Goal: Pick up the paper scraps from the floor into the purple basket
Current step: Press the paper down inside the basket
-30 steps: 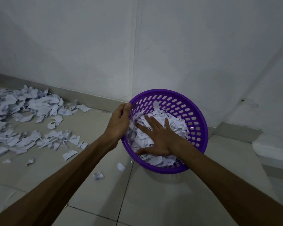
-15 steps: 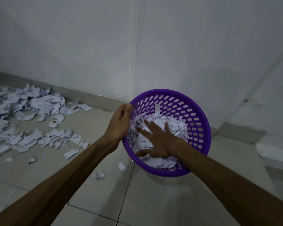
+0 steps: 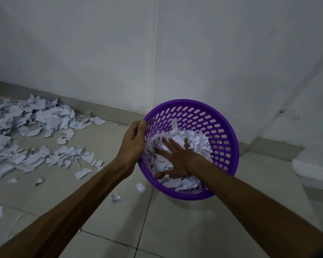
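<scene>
Deeper now, the right hand (image 3: 175, 161) has pushed the paper down, so the heap sits lower in the purple basket (image 3: 229, 146) than a second ago.

From the head camera: the right hand lies flat on the scraps in the basket (image 3: 196, 141), fingers spread apart. The left hand (image 3: 133, 140) grips the basket rim, fingers curled round it, and the basket looks tipped toward the person, though the wide view may bend it. Many paper scraps (image 3: 26, 131) lie on the floor (image 3: 175, 229) to the left, near the wall. To press well, push slowly with a flat palm and hold the rim tight, so nothing spills.
</scene>
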